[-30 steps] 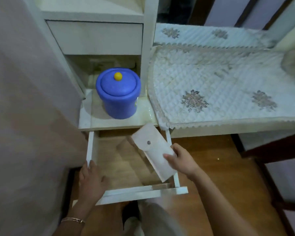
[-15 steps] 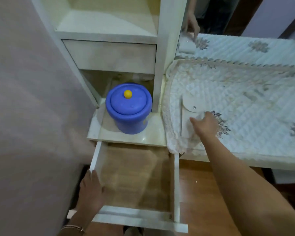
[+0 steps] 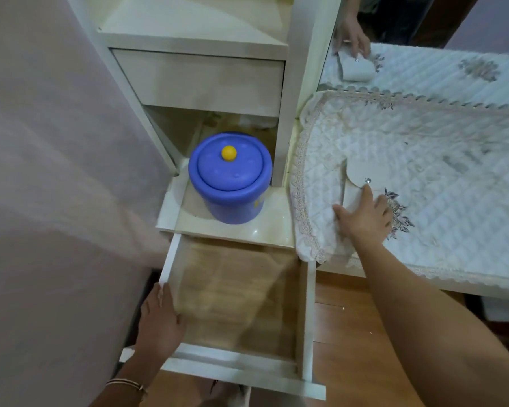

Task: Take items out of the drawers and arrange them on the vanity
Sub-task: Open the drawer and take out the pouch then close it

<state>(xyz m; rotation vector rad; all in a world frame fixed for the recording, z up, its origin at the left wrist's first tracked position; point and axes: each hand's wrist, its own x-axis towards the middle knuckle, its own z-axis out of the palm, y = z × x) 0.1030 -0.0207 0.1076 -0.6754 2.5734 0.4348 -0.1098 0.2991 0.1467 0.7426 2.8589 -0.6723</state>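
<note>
The right hand (image 3: 365,215) lies flat and spread on the white pouch (image 3: 357,183), pressing it onto the quilted cover (image 3: 453,183) at the near-left end of the worktop; it grips nothing. The left hand (image 3: 159,318) rests open on the left rim of the pulled-out drawer (image 3: 238,295), fingers draped inside. That drawer looks bare, so one item seems placed; the shut drawer (image 3: 197,80) above is likely still to be checked. A blue pot (image 3: 228,179) with a yellow knob stands on the shelf between them. Compared with a second ago, the pouch has left the air above the drawer and now sits on the worktop, while the left hand has kept its place.
</note>
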